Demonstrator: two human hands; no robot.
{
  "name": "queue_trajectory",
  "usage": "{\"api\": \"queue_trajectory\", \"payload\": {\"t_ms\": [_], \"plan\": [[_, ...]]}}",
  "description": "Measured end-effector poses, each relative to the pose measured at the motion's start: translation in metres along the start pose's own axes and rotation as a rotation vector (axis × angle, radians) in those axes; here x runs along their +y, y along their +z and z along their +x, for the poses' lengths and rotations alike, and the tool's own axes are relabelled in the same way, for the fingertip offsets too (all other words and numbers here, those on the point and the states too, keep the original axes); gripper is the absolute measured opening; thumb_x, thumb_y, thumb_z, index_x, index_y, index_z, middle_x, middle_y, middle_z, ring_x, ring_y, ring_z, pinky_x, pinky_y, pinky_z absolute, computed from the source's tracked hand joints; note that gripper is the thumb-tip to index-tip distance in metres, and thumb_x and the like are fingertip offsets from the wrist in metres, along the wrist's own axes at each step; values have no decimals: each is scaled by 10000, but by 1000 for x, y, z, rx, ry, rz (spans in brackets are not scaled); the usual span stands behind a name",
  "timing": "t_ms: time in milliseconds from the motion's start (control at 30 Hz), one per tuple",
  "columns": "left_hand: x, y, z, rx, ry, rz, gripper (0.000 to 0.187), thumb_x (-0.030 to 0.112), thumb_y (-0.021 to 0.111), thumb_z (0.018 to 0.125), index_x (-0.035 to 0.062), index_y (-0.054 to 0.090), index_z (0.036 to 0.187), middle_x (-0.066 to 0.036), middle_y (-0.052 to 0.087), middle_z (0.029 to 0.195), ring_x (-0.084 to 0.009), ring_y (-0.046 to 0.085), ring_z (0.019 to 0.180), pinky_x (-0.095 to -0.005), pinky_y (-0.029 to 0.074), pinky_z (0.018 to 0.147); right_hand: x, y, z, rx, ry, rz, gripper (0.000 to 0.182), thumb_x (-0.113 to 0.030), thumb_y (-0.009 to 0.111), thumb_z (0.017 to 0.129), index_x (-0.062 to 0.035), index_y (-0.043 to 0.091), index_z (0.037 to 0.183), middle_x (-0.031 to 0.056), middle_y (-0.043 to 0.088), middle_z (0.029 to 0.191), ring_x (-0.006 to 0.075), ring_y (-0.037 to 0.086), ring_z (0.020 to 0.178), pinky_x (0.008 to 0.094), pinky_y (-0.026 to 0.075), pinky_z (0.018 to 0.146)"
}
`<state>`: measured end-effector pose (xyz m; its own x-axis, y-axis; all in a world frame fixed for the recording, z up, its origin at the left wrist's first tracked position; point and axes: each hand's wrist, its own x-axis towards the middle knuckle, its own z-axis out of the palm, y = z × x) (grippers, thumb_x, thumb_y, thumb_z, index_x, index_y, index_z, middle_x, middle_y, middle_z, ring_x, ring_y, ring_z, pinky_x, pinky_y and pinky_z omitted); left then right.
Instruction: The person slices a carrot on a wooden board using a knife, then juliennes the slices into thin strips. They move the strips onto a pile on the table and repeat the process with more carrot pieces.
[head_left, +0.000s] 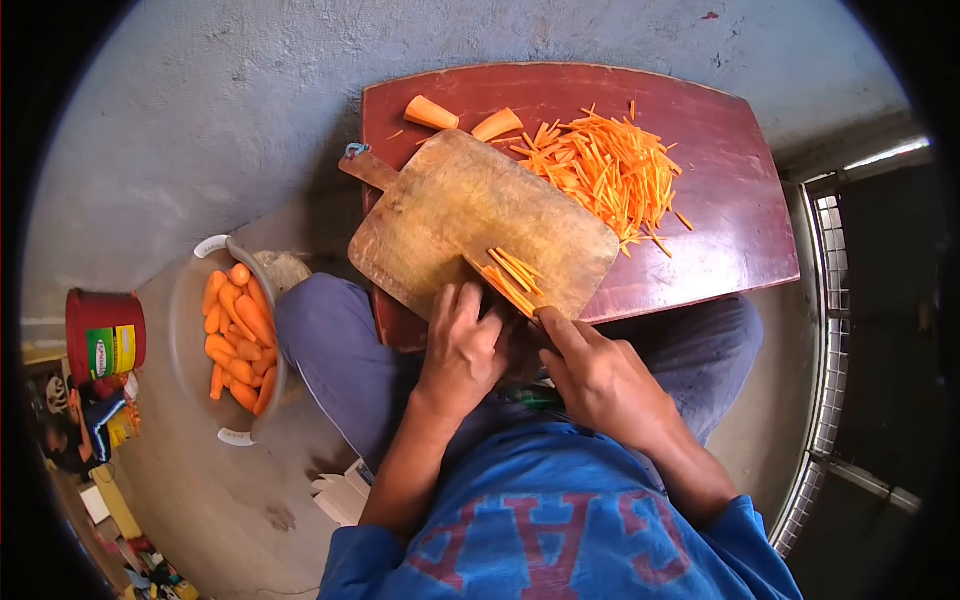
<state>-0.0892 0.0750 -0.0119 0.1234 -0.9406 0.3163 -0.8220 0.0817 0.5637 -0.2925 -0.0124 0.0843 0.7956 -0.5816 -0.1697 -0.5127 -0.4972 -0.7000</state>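
Note:
A wooden cutting board (440, 215) with a handle lies tilted on a dark red table (735, 200). My right hand (605, 380) is closed on a knife (497, 288), whose blade is at the board's near edge beside cut carrot sticks (517, 268). Bent fingers of my left hand (462, 345) press together at that same edge, just left of the blade; what they hold, if anything, is hidden. Behind the board is a heap of carrot sticks (615, 170). Two thick carrot pieces (432, 112) rest near the table's far left corner.
On the floor at the left stands a tub (183, 345) of peeled carrots (240, 335). Beyond it are a red bucket (90, 335) and a partly visible person (75, 435). A wall rises behind the table, and a metal-framed grille (830, 290) is at the right.

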Motion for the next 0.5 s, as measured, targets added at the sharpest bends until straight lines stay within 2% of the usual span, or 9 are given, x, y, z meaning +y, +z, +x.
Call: {"api": "queue_trajectory", "payload": {"t_ms": [433, 500], "plan": [[-5, 5, -1, 109, 71, 11, 199, 5, 760, 772, -12, 728, 968, -239, 594, 1091, -472, 595, 1011, -600, 533, 892, -11, -6, -21, -11, 6, -1, 518, -73, 750, 1085, 37, 574, 1560, 323, 753, 1198, 551, 771, 963, 603, 636, 796], [-8, 5, -3, 61, 51, 7, 200, 13, 772, 784, -13, 735, 979, -241, 594, 1091, -476, 596, 1015, -601, 532, 894, -14, -6, -27, -14, 31, -47, 501, -73, 751, 1085, 39, 584, 1544, 324, 752, 1183, 550, 768, 945, 599, 637, 787]]}}
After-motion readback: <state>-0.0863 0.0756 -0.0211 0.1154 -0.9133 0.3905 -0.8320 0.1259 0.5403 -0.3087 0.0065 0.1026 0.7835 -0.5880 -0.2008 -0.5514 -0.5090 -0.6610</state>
